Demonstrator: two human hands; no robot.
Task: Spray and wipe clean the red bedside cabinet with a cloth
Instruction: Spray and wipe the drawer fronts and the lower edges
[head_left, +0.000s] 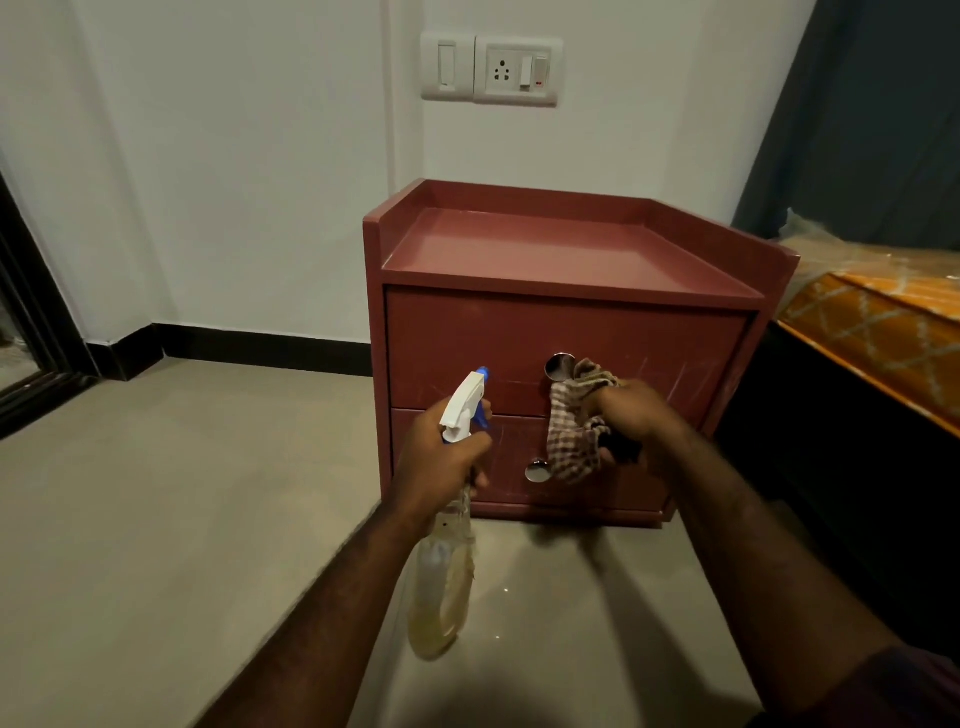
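The left hand (442, 457) grips the neck of a clear spray bottle (440, 592), which holds some yellowish liquid. Behind it the red bedside cabinet (566, 254) stands on the floor, both drawers closed. The right hand (636, 415) is curled around a bunched checked cloth (569, 441) before the drawer fronts.

The red bedside cabinet (566, 260) stood upright on the floor, its raised-edge top bare and its two drawers shut, each with a round metal-rimmed finger hole, the upper front faintly scratched. Before the cabinet's drawer fronts, just right of the two holes, a bunched brown-and-cream checked cloth (569, 441) hung from the right hand (634, 415). The left hand (447, 457) gripped a clear spray bottle (441, 587) of yellowish liquid, its white trigger head and blue nozzle aimed at the cabinet's left front.
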